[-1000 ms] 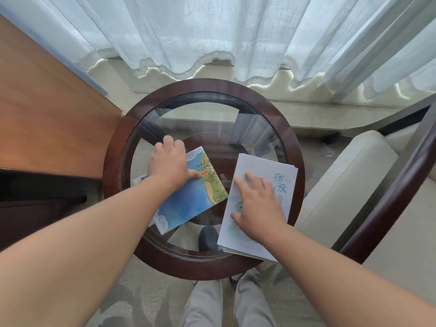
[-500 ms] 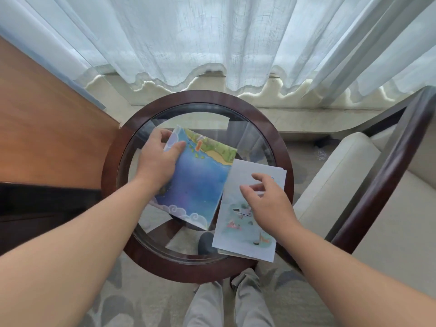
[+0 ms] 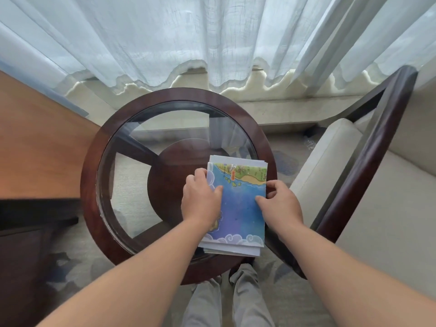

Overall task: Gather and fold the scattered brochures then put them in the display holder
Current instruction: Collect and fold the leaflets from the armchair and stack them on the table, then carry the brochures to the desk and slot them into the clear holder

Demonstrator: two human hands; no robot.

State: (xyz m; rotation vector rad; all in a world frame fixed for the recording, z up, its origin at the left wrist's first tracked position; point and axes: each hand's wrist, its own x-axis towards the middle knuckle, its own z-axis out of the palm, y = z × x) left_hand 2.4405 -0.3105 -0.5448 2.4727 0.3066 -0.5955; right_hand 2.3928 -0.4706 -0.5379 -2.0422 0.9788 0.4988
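My left hand (image 3: pixel 200 200) and right hand (image 3: pixel 281 204) each grip a side edge of the brochures (image 3: pixel 240 206), thumbs on top. The stack lies at the table's (image 3: pixel 93 161) four o'clock.

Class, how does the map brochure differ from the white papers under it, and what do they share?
The map brochure shows blue sea and a green coast; the white papers show plain pale edges. The map brochure lies on top, mostly visible; the white papers lie beneath, only strips showing at both ends. Both lie flat, stacked on the table, gripped by the left hand and right hand.
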